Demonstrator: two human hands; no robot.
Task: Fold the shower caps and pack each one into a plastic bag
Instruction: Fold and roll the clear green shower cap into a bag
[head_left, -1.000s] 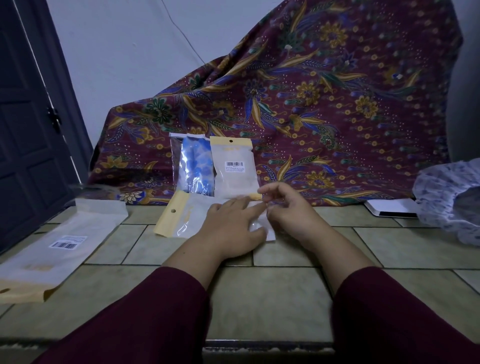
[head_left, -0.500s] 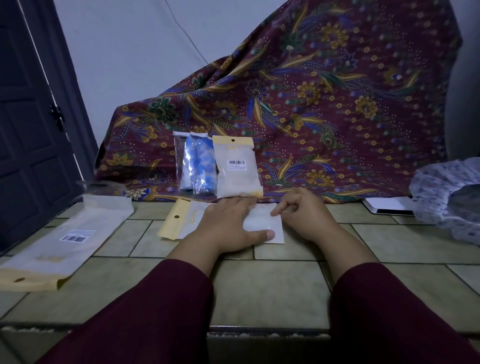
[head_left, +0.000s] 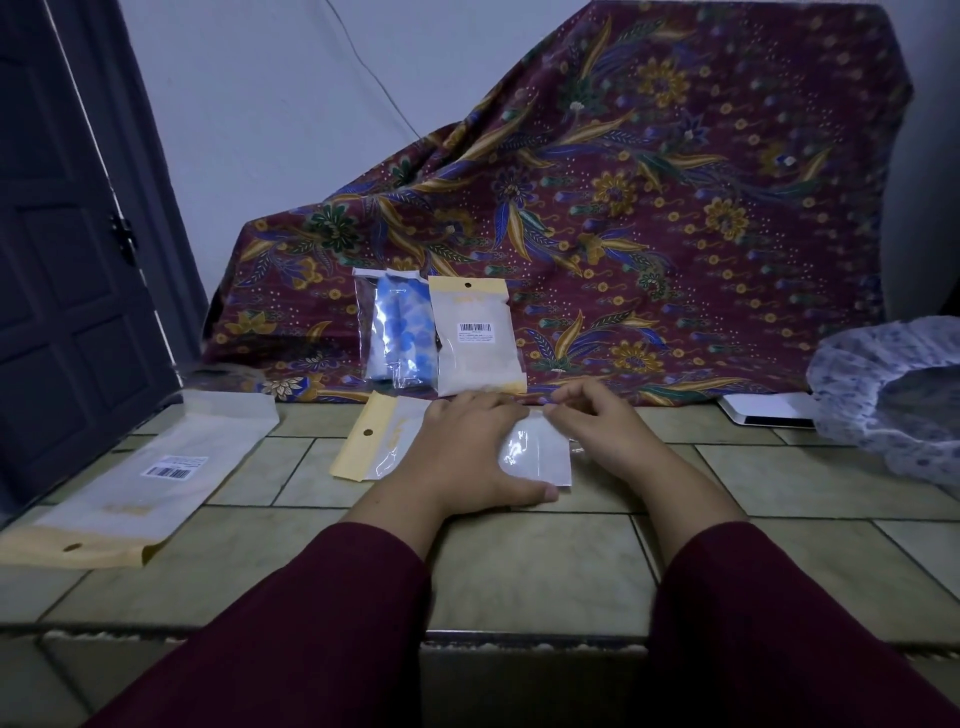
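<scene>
A flat plastic bag (head_left: 540, 452) with a yellow header lies on the tiled ledge (head_left: 519, 571) in front of me. My left hand (head_left: 467, 452) lies flat on the bag's middle and presses it down, thumb along its near edge. My right hand (head_left: 597, 431) is at the bag's right end, fingers curled, thumb and forefinger pinching the bag's far edge. What is inside this bag is hidden by my hands. A loose white shower cap (head_left: 893, 395) with small blue print lies at the far right.
Two packed bags, one with a blue cap (head_left: 397, 332) and one with a barcode label (head_left: 478, 338), lean on a batik cloth (head_left: 623, 208). A stack of empty bags (head_left: 150, 478) lies left. A white flat device (head_left: 769, 410) sits right. A dark door (head_left: 67, 260) stands left.
My left hand flattened over the bag's middle. My right hand lowered to the bag's right end, then lifted its fingertips to pinch the far edge.
</scene>
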